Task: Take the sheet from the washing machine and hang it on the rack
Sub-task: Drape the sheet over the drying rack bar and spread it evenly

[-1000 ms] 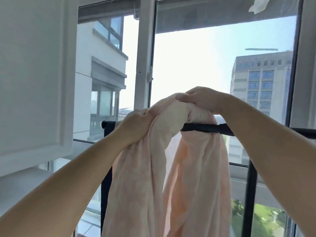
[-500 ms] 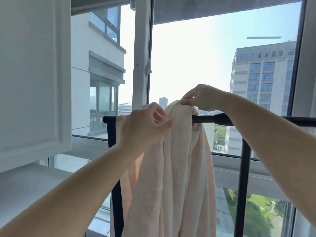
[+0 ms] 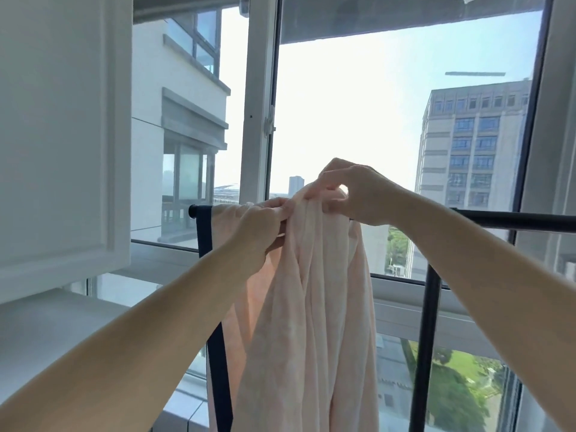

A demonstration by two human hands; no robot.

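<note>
Already the pink sheet (image 3: 311,307) hangs bunched over the black rack (image 3: 514,220), so we are at the spreading step. Our left hand (image 3: 261,232) and right hand (image 3: 358,194) each pinch folds at the bar; next we should draw them apart along it.

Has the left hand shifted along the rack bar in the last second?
Yes. The left hand has slid right along the rack bar, away from its left end, toward the right hand.

no legible text, labels (or signs)
</note>
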